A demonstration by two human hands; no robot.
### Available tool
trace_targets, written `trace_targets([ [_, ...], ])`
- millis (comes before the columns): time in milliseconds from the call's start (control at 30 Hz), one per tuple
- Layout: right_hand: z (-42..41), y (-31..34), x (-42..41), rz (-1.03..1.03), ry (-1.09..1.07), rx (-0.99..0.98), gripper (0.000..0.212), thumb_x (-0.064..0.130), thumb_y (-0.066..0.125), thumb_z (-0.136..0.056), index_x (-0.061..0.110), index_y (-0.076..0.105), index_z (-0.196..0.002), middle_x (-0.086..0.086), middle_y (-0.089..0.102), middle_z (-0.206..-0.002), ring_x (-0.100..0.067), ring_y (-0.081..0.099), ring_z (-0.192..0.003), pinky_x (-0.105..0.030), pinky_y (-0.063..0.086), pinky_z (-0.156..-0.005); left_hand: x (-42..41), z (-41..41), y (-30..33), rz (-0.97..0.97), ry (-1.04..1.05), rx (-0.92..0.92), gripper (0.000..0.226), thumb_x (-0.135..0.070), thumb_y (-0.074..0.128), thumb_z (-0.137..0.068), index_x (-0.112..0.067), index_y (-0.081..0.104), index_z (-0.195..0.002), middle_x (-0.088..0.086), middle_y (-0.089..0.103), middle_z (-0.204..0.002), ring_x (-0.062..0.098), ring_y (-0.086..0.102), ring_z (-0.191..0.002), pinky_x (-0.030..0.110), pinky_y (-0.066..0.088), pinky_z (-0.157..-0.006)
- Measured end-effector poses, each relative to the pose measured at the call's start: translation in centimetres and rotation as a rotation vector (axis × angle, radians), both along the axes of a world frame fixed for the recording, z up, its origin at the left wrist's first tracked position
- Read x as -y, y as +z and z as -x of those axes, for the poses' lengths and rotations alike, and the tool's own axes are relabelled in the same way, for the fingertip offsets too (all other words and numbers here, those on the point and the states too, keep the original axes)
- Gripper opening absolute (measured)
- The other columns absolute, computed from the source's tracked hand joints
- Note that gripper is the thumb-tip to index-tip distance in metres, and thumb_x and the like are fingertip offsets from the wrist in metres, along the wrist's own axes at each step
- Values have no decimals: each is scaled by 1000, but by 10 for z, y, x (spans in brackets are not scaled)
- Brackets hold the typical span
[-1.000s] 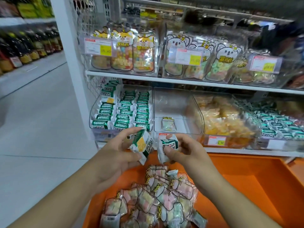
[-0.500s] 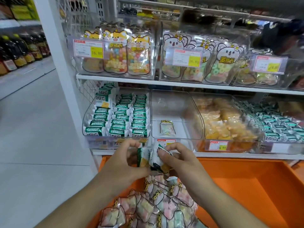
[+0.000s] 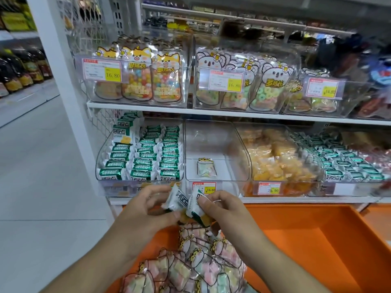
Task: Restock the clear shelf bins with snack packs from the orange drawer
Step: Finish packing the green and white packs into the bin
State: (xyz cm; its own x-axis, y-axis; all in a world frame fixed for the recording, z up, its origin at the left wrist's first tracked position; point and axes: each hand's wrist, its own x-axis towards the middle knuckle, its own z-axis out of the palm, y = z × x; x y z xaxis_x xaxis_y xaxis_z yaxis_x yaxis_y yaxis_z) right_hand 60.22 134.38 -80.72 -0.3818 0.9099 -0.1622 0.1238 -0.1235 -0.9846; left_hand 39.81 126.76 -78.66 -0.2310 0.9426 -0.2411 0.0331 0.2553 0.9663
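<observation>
My left hand (image 3: 146,210) pinches a green-and-white snack pack (image 3: 177,200) just below the lower shelf. My right hand (image 3: 224,210) pinches a second pack of the same kind (image 3: 195,208), and the two packs touch between my hands. Below them the orange drawer (image 3: 306,246) holds a heap of clear pastel marshmallow packs (image 3: 190,265). The clear bin at lower left (image 3: 139,159) is filled with rows of green-and-white packs. The middle clear bin (image 3: 211,142) holds one marshmallow pack (image 3: 206,168).
To the right stand a bin of yellow snacks (image 3: 275,157) and a bin of more green packs (image 3: 342,163). The upper shelf (image 3: 211,112) carries bins of candy bags with price tags. A white upright (image 3: 57,66) and open aisle floor lie to the left.
My hands brought the two packs together and the packs now touch. The view has shifted slightly to the right and up.
</observation>
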Motion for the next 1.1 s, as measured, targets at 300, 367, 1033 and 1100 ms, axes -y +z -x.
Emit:
trace_targets([
  [300, -1, 1, 3, -15, 35, -19, 30, 38, 82, -88, 18, 68, -106, -9, 49, -82, -28, 63, -75, -43, 52, -70, 3, -5, -2, 37, -53, -51, 56, -15, 90, -79, -40, 66, -122, -4, 81, -108, 18, 76, -104, 51, 50, -108],
  [367, 1, -1, 4, -42, 11, 34, 32, 46, 87, -81, 29, 69, -102, -3, 47, -81, -27, 61, -76, -47, 48, -69, 5, -8, -2, 44, -110, -44, 57, -10, 87, -83, -38, 63, -127, -4, 80, -109, 15, 75, -106, 49, 50, -109],
  [1033, -58, -93, -25, 109, 183, 610, 10, 3, 64, -95, 10, 71, -95, -11, 73, -88, -23, 69, -81, -37, 57, -69, -24, -16, -110, 277, -102, -11, 59, -20, 97, -71, -24, 67, -122, 0, 77, -112, 16, 77, -99, 39, 64, -88],
  [1100, -74, -131, -26, 155, 267, 749, 7, 6, 71, -93, 13, 72, -96, -11, 74, -90, -24, 68, -81, -41, 57, -71, -31, -24, -136, 326, -108, -3, 63, -24, 99, -67, -26, 67, -121, -2, 78, -112, 16, 77, -98, 41, 64, -89],
])
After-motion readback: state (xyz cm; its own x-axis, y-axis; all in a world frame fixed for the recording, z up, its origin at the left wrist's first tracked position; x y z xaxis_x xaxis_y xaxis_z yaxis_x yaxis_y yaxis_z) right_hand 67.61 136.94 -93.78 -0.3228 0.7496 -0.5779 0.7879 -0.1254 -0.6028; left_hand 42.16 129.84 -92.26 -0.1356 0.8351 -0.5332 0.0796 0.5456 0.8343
